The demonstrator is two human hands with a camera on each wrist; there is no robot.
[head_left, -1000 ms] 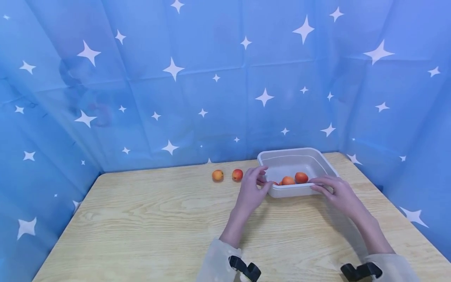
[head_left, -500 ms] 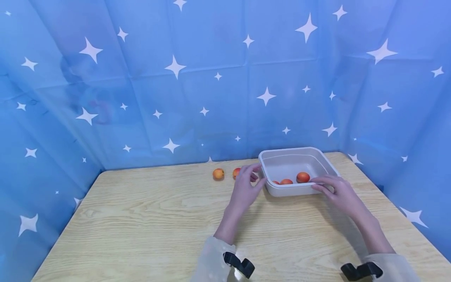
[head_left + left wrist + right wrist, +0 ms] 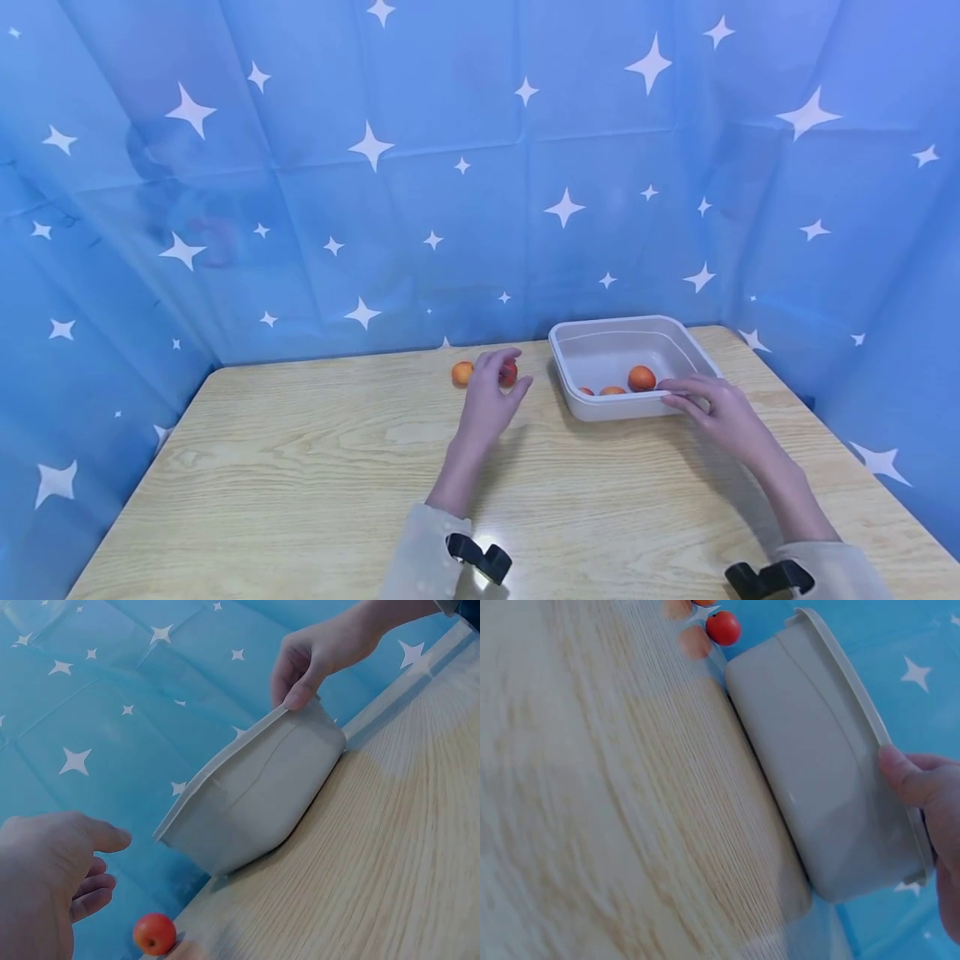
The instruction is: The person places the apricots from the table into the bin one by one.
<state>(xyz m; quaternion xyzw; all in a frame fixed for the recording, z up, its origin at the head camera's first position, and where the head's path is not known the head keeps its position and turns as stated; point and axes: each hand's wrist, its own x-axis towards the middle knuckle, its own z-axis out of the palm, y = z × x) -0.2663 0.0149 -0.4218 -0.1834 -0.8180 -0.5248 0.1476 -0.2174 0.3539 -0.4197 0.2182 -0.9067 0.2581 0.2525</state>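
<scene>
My right hand (image 3: 723, 412) pinches the front rim of a light grey plastic tub (image 3: 626, 407) between thumb and fingers. Inside the tub lie several small orange-red fruits (image 3: 641, 378), partly hidden by its front wall. Left of the tub, my left hand (image 3: 483, 408) hovers with thumb and fingers apart, holding nothing. Partly behind its fingers is a small red apple-like fruit (image 3: 510, 373), and just left of that an orange-yellow fruit (image 3: 461, 374). In the left wrist view the red fruit (image 3: 154, 934) sits below the left fingertips, apart from them.
The wooden table (image 3: 300, 483) has its back edge against a blue curtain (image 3: 420, 200) with white stars. The tub stands near the back right corner, close to the curtain. Black bands are strapped on both sleeves.
My left hand has left the tub's left side and moved left to the two loose fruits. The fruits inside the tub have shifted slightly. My right hand stays on the rim.
</scene>
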